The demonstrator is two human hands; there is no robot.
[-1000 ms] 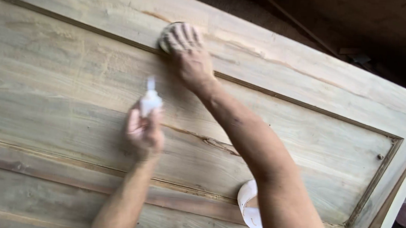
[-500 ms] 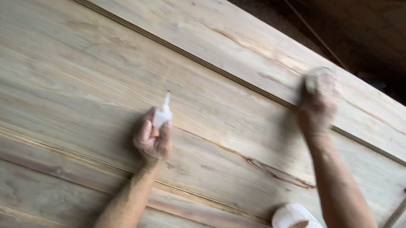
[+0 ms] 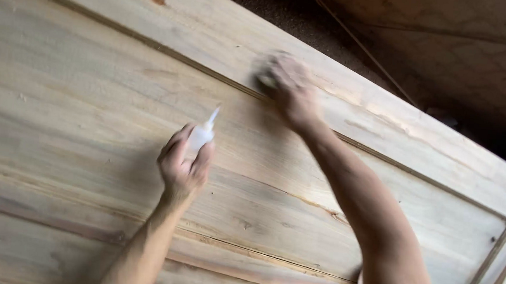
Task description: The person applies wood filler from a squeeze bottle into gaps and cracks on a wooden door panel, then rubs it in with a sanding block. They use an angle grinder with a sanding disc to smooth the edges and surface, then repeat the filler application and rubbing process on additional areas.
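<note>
— While the left hand [image 3: 182, 166] hangs over the middle of the door [image 3: 90, 120], what is it holding?

— A small white bottle [image 3: 202, 134] with a thin nozzle pointing up and away. The fingers are curled round its body, thumb side toward the panel. It looks like soft plastic, light, easy to squeeze; I'd judge the body the place to grip it, since the nozzle seems too slim and bendy to hold by.

— And the right hand [image 3: 291, 90]?

— It is pressed flat against the wood, right at the groove where the panel meets the upper rail. It is blurred. Something dark and small [image 3: 265, 80] shows at the fingertips, perhaps a pad or a scrap of abrasive, but I cannot tell which. The fingers look bunched down on it rather than spread.

— How would the door itself handle?

— Heavy and stiff, I'd say: a big framed slab of pale, streaky wood lying tilted across the whole view. Its surface looks dry and bare, so not slippery. To shift it, the outer edges would be the hold.

— Anything else around?

— Dark floor [image 3: 445, 66] beyond the top edge, with a cord [image 3: 358, 46] trailing across it.
</note>
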